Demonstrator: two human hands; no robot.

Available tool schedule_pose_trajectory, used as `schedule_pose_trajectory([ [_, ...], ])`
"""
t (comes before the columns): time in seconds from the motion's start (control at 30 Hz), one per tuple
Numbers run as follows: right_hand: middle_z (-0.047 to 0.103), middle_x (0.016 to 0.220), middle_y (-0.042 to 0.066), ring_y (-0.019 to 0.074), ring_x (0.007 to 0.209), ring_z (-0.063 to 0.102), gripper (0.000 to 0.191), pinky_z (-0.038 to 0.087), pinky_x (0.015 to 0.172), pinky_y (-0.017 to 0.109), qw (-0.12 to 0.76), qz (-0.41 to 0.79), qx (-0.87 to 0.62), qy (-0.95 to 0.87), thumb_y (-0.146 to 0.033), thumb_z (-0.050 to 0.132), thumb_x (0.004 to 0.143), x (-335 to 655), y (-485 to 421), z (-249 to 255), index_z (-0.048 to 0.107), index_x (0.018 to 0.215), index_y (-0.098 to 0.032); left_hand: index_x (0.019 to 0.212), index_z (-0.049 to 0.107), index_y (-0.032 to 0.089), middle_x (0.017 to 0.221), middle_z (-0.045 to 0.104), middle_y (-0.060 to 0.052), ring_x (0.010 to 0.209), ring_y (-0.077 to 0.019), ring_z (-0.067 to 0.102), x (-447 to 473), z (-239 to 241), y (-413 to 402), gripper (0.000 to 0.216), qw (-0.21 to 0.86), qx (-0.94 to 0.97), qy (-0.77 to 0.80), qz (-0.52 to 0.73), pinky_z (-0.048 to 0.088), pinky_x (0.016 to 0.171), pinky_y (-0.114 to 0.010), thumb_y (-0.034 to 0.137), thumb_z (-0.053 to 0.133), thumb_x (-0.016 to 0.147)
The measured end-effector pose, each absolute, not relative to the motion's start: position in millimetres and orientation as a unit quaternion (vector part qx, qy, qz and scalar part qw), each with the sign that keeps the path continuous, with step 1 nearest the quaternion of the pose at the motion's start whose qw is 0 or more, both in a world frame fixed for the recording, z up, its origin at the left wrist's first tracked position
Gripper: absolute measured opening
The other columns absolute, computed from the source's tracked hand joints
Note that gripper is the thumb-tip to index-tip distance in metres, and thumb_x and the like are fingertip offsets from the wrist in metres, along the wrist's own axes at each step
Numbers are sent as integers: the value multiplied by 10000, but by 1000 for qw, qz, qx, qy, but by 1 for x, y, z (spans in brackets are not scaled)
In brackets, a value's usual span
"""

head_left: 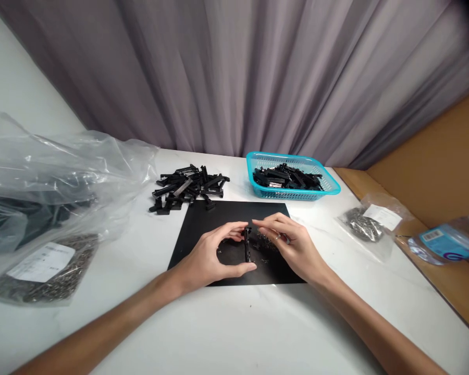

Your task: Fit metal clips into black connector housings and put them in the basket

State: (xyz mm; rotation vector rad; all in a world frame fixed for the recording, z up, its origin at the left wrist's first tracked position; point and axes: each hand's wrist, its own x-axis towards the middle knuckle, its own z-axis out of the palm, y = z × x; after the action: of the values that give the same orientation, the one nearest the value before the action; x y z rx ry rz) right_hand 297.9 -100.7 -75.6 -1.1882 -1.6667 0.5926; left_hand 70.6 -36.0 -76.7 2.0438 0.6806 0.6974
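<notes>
Between the thumb and fingers of my left hand [214,252], a slim black plastic part [247,246] is gripped by its two ends and stands lengthwise over the black mat [203,219]. My right hand [289,237] is beside the part's far end, its fingertips pinched close together. Whatever those fingertips hold, if anything, is too small to make out. Small metal pieces [264,242] lie scattered on the mat, partly hidden under my right hand.
Beyond the mat lie a pile of black plastic parts [189,185] and a blue basket [332,186] holding more. Clear plastic bags [113,177] cover the left side. At right are a bag of metal pieces [365,224] and a plastic bottle [445,242].
</notes>
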Motion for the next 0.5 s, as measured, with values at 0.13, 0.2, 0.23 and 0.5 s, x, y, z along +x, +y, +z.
schedule_pose_trajectory([
  [0.13, 659, 983, 44, 166, 832, 611, 303, 486, 695, 302, 470, 241, -499, -687, -248, 574, 1030, 299, -100, -76, 716, 1296, -275, 1379, 574, 229, 1224, 730, -69, 1129, -248, 703, 71, -76, -37, 747, 427, 813, 283, 277, 582, 1058, -437, 431, 885, 730],
  [0.2, 686, 946, 36, 158, 758, 600, 269, 482, 668, 299, 478, 244, -525, -660, -294, 625, 1005, 297, -100, -75, 710, 1254, -241, 1373, 580, 227, 1211, 736, -70, 1128, -252, 705, 72, -75, -37, 743, 430, 810, 286, 276, 580, 1062, -443, 435, 885, 728],
  [0.23, 700, 934, 33, 155, 733, 596, 228, 478, 655, 297, 484, 244, -537, -646, -314, 650, 990, 296, -101, -75, 715, 1192, -228, 1370, 583, 228, 1213, 737, -70, 1133, -253, 704, 72, -74, -38, 737, 432, 809, 287, 275, 577, 1067, -446, 434, 884, 729],
  [0.5, 675, 909, 26, 168, 757, 557, 68, 454, 685, 310, 514, 175, -537, -646, -247, 633, 997, 285, -100, -69, 683, 957, -224, 1310, 613, 238, 1229, 734, -61, 1133, -244, 708, 72, -72, -39, 657, 447, 807, 279, 266, 588, 1057, -426, 437, 877, 742],
])
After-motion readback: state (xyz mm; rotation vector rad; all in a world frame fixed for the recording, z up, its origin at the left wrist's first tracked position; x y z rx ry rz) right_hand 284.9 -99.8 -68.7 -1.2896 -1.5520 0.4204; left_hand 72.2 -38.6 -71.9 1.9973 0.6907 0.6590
